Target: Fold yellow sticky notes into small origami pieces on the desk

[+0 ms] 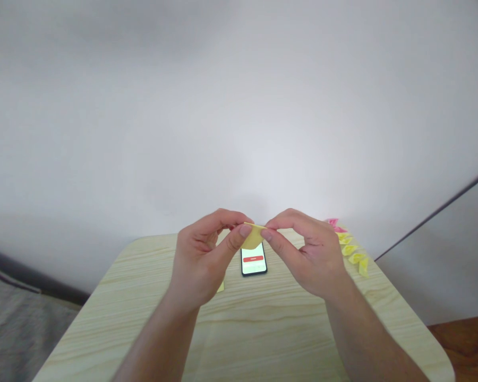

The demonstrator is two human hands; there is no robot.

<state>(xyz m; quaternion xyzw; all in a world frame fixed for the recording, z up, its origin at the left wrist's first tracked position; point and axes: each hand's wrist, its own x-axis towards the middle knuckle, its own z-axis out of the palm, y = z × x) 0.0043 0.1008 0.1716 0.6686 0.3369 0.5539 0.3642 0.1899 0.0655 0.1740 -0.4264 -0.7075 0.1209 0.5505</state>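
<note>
Holding a small yellow paper (252,240) between both hands, above the surface and in front of the upper part of the phone. Left hand (201,257): fingers pinching the paper's left side, thumb on the near face. Right hand (314,254): fingers grasping the upper right corner between thumb and index. Paper's top edge nearly straight, sloping slightly down to the right; lower edge looks curved. Whether it is folded cannot be told.

Phone (254,269): lying on the surface beyond the forearms, screen lit, red bar across a pale display; upper part covered by paper and hands. Second yellow piece (221,287): on the surface beside the left wrist, mostly hidden by it.

Far right edge of the surface: a row of yellow folded pieces (357,258), with pink folded paper (333,223) at the far end, just beyond the right hand.

Surface (263,339): pale wood grain, rounded corners. Behind it, a plain whitish wall (239,106). Lower right: reddish-brown floor (472,345).
</note>
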